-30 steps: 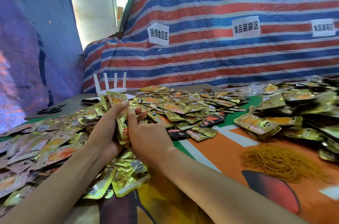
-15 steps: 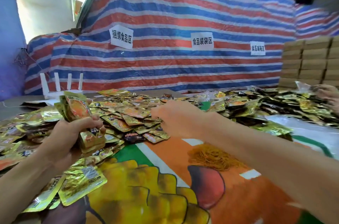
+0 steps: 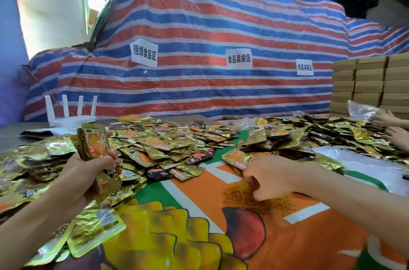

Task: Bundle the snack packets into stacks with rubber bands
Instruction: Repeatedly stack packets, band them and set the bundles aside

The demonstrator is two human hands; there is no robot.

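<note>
head view: one grip on the stack, the other in the bands
left grip (image 3: 88,168) is clamped round the middle of an upright stack of snack packets (image 3: 95,143), with loose packets (image 3: 166,148) heaped just past it. the foil looks light, slick and crinkly and likely to fan out, so squeeze mid-stack on the flat faces. right grip (image 3: 272,176) has fingers curled down, pinching into the rubber bands (image 3: 276,204) on the table (image 3: 194,210) beneath it. they look thin, stretchy and tangly, so tease one free.
</note>
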